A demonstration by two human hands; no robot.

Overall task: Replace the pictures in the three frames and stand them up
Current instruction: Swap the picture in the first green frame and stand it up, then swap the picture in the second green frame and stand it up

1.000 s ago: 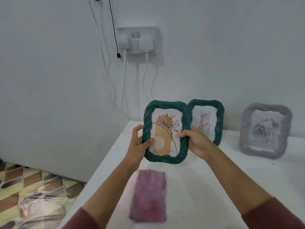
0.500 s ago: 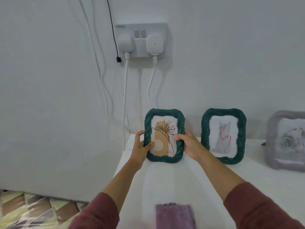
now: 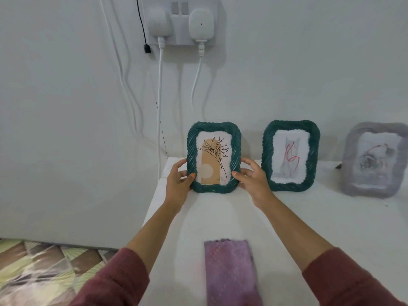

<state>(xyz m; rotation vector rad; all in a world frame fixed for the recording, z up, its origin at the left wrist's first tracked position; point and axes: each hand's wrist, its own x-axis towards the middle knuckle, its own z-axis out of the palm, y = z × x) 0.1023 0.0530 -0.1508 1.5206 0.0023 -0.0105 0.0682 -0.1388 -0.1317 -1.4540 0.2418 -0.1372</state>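
Starting nearest me, at six o'clock, the purple dotted cloth (image 3: 229, 272) lies flat on the white table (image 3: 309, 217), untouched. Beyond it, at twelve o'clock, I have carried the green rope-edged frame (image 3: 213, 157) with the flower print out from in front of me to the back of the table, and its bottom edge now looks to be resting on the surface. My left hand (image 3: 177, 184) has its thumb curled onto the frame's left edge; my right hand (image 3: 254, 180) has loosened, fingers spread and only lightly touching the right edge. At two o'clock the second green frame (image 3: 290, 155) stands upright, and at three o'clock the grey frame (image 3: 375, 160). I judge this last frame is nearly standing alone.
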